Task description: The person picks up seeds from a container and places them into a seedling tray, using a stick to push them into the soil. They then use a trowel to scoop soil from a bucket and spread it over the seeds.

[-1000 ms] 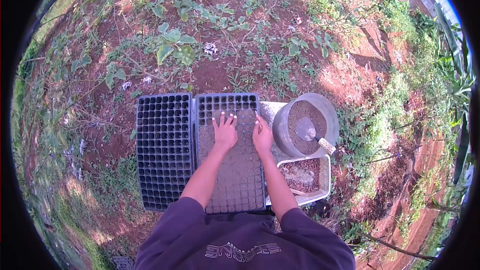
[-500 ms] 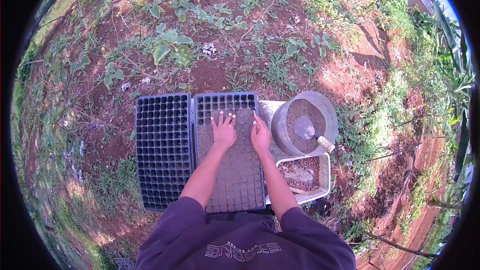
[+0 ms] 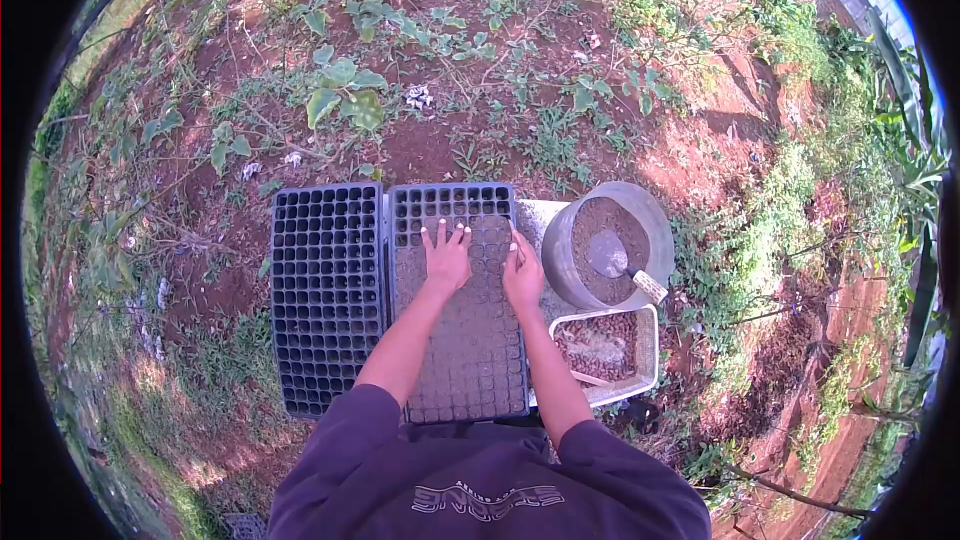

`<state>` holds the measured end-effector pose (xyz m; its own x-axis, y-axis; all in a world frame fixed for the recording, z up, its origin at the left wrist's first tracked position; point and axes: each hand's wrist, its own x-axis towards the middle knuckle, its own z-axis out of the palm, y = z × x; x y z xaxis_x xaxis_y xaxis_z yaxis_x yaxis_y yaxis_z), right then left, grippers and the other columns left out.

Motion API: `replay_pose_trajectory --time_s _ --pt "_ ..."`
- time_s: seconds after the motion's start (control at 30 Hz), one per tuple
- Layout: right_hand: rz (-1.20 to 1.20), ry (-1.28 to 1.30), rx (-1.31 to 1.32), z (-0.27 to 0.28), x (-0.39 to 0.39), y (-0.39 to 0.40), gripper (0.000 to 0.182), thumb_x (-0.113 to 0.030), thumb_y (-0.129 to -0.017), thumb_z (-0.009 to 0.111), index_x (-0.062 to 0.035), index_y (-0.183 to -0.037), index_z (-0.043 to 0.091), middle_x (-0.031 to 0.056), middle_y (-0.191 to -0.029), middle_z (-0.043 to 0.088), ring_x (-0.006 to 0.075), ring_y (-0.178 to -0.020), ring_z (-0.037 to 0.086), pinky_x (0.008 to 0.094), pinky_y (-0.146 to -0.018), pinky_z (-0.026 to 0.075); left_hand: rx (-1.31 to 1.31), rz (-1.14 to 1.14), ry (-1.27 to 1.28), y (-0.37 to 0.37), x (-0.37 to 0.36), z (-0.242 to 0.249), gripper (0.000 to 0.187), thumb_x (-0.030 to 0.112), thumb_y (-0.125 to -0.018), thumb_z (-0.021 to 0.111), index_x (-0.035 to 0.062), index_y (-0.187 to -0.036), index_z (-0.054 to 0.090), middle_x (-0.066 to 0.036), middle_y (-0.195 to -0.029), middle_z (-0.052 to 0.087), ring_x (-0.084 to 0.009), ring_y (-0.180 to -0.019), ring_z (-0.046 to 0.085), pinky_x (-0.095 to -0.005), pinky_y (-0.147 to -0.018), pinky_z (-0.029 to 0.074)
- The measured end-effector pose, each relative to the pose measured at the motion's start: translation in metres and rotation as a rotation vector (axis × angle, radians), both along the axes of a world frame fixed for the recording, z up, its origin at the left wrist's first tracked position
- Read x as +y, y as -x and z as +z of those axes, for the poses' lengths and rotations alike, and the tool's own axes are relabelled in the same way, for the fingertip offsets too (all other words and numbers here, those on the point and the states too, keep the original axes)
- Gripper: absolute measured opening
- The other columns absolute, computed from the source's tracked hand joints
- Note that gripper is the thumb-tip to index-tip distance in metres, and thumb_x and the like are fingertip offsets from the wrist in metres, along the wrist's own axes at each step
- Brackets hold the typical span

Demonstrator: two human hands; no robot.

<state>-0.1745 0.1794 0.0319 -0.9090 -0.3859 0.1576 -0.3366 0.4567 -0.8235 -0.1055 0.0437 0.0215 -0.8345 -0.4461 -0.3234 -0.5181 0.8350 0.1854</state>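
Little is moving since before: left hand is lying open on soil, right hand is curling, hold unclear, by long tray's right edge.

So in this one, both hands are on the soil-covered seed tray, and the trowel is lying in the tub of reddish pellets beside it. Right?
Not quite: the trowel is in the round metal container of soil, as the head view shows.

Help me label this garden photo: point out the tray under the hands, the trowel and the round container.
Tray under the hands [image 3: 451, 186]: head view, far rim.
Trowel [image 3: 607, 254]: head view, blade.
Round container [image 3: 557, 262]: head view, left side wall.
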Motion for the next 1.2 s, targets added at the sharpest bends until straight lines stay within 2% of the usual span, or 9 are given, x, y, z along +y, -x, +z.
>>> replay_pose_trajectory --time_s 0.1,0.27,0.37,0.5,0.57,0.67,0.93,1.1,1.2 --pt "-0.032 0.065 -0.072 0.005 0.009 -0.006 0.027 -0.013 -0.093 0.052 -0.004 -0.117 0.061 0.0155 -0.111 0.064 0.0302 -0.097 0.065 0.0364 -0.084 0.051 -0.008 0.0 0.01 0.001 0.001 -0.001 0.06 0.016 -0.086 0.05 0.0155 -0.144 0.037 -0.003 -0.151 0.032 -0.0331 -0.144 0.016 -0.0598 -0.114 0.005" --pt "0.063 0.258 -0.248 0.019 0.036 -0.019 0.025 -0.009 -0.094 0.052 -0.0027 -0.116 0.062 0.0106 -0.097 0.065 0.0158 -0.077 0.063 0.0281 -0.072 0.051 0.067 0.039 -0.028 -0.003 0.007 0.007 0.056 0.017 -0.088 0.05 0.0205 -0.143 0.039 -0.004 -0.152 0.031 -0.0347 -0.143 0.018 -0.0585 -0.114 0.01" --pt "0.096 0.273 -0.196 0.014 0.055 -0.019 0.024 -0.008 -0.094 0.052 -0.0035 -0.114 0.063 0.0071 -0.096 0.066 0.0126 -0.077 0.063 0.0246 -0.07 0.049 0.49 0.103 -0.141 -0.01 0.025 0.01 0.045 0.019 -0.092 0.051 0.0241 -0.136 0.048 -0.006 -0.146 0.04 -0.0373 -0.139 0.025 -0.0579 -0.111 0.022" --pt "0.12 0.355 -0.338 0.015 0.08 -0.019 0.02 -0.007 -0.094 0.052 -0.0032 -0.11 0.062 0.0055 -0.094 0.066 0.0114 -0.079 0.063 0.0233 -0.071 0.048 0.593 0.077 -0.242 -0.025 0.051 0.017 0.035 0.021 -0.09 0.057 0.0256 -0.125 0.059 -0.004 -0.138 0.05 -0.0369 -0.136 0.031 -0.0562 -0.11 0.024" --pt "0.145 0.5 -0.444 0.017 0.092 -0.016 0.012 -0.006 -0.093 0.053 -0.0031 -0.104 0.057 0.0049 -0.092 0.066 0.0114 -0.081 0.063 0.0239 -0.072 0.048 0.684 0.121 -0.303 -0.031 0.061 0.015 0.025 0.024 -0.087 0.063 0.0241 -0.111 0.068 -0.002 -0.132 0.056 -0.0362 -0.131 0.038 -0.0529 -0.108 0.029" --pt "0.185 0.443 -0.492 0.021 0.121 -0.008 0.007 -0.007 -0.093 0.054 -0.0036 -0.099 0.053 0.0071 -0.092 0.065 0.0112 -0.081 0.063 0.0241 -0.072 0.048 0.75 0.163 -0.325 -0.039 0.081 0.018 0.021 0.024 -0.084 0.067 0.0217 -0.105 0.07 -0.002 -0.129 0.058 -0.0344 -0.127 0.043 -0.0473 -0.105 0.034" --pt "0.222 0.337 -0.513 0.029 0.203 0.014 0.013 -0.013 -0.091 0.062 -0.0041 -0.099 0.056 0.0059 -0.089 0.065 0.0109 -0.081 0.063 0.0248 -0.071 0.05 0.848 0.098 -0.434 -0.034 0.153 0.028 0.023 0.021 -0.081 0.071 0.0169 -0.103 0.071 -0.004 -0.121 0.063 -0.0301 -0.119 0.049 -0.0415 -0.104 0.036" --pt "0.337 0.416 -0.541 0.017 0.246 0.031 0.018 -0.015 -0.09 0.066 -0.0028 -0.098 0.057 0.0075 -0.092 0.067 0.0141 -0.085 0.065 0.0276 -0.077 0.051 0.887 0.18 -0.48 -0.028 0.2 0.035 0.022 0.018 -0.081 0.071 0.0134 -0.102 0.071 -0.005 -0.118 0.064 -0.0277 -0.117 0.051 -0.0401 -0.103 0.037" --pt "0.351 0.479 -0.611 0.022 0.266 0.034 0.017 -0.013 -0.089 0.067 -0.0032 -0.098 0.057 0.0084 -0.095 0.067 0.0157 -0.087 0.066 0.028 -0.078 0.051 0.845 0.082 -0.433 -0.026 0.216 0.03 0.021 0.016 -0.083 0.069 0.0104 -0.103 0.07 -0.007 -0.117 0.065 -0.0261 -0.115 0.054 -0.0394 -0.102 0.038"
